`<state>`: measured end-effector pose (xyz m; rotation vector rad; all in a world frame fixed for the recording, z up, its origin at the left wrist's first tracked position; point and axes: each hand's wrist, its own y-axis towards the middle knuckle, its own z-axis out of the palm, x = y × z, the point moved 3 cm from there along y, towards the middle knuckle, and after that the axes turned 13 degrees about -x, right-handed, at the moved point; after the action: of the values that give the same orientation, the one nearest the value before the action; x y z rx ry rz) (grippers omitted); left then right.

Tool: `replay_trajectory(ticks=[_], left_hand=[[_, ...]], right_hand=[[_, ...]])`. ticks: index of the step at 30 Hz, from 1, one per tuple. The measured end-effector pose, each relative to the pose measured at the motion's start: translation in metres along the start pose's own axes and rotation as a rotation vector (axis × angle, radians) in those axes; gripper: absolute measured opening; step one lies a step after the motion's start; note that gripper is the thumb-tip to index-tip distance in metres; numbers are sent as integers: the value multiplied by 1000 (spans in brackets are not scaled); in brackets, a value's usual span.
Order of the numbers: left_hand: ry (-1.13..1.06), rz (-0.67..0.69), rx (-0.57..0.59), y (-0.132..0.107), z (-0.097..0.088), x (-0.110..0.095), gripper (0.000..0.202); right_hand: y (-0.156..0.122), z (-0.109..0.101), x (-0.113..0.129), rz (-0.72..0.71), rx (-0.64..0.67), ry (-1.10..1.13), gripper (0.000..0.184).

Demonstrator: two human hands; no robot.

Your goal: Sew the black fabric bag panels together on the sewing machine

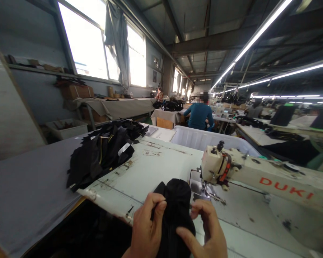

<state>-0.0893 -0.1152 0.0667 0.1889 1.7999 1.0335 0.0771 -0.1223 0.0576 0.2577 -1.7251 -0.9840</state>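
Note:
A piece of black fabric (176, 200) is held up over the near edge of the white sewing table (156, 165). My left hand (146, 229) pinches its left edge between thumb and fingers. My right hand (207, 229) grips the right side, thumb across the front of the cloth. Just beyond the fabric is the needle and presser foot (208, 190) of the cream sewing machine (271, 179) marked DUKI, whose arm runs off to the right.
A heap of black cut pieces (104, 150) lies on the table's left, beside a grey surface (27, 190). A white plastic bin (204, 138) stands behind the machine. A person in a teal top (199, 114) sits further back among other workstations.

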Motion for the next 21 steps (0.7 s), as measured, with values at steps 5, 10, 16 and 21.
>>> replay_trajectory(ticks=[5,10,16,21], left_hand=[[-7,13,46,-3,-1,-1,19],[-52,38,120,-3,0,-1,20],[-84,-30,113,-3,-3,1,20],[-187,-69,184,-7,-6,7,7]], right_hand=[[0,2,14,-111,59,-39,13],[-3,-2,13,-84,6,-112,20],[0,-10,4,102,185,-29,64],[9,-12,2,89,327,-21,7]])
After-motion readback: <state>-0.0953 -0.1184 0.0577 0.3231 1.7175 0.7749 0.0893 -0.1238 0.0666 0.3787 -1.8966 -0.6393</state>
